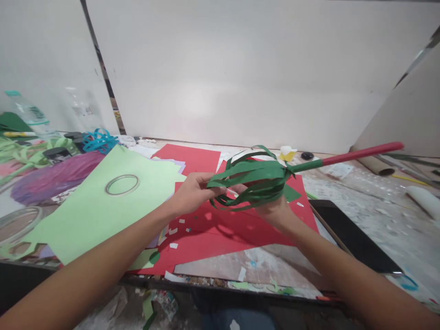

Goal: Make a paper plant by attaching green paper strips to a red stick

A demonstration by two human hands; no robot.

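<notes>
A cage-like bundle of green paper strips (254, 178) is held over red paper sheets (220, 233). From its right end a stick (360, 153), green near the bundle and red beyond, points up to the right. My left hand (195, 192) pinches the strips at the bundle's left end. Under the bundle is my right hand (271, 206), its fingers partly hidden by the strips and closed around them from below.
Light green paper (89, 211) with a tape ring (122, 184) lies left. A black phone (354, 233) is at the right, a cardboard tube (374, 165) beyond it. Bottles (34, 117), blue strips (99, 140) and a purple bag (58, 176) fill the far left. White panels stand behind.
</notes>
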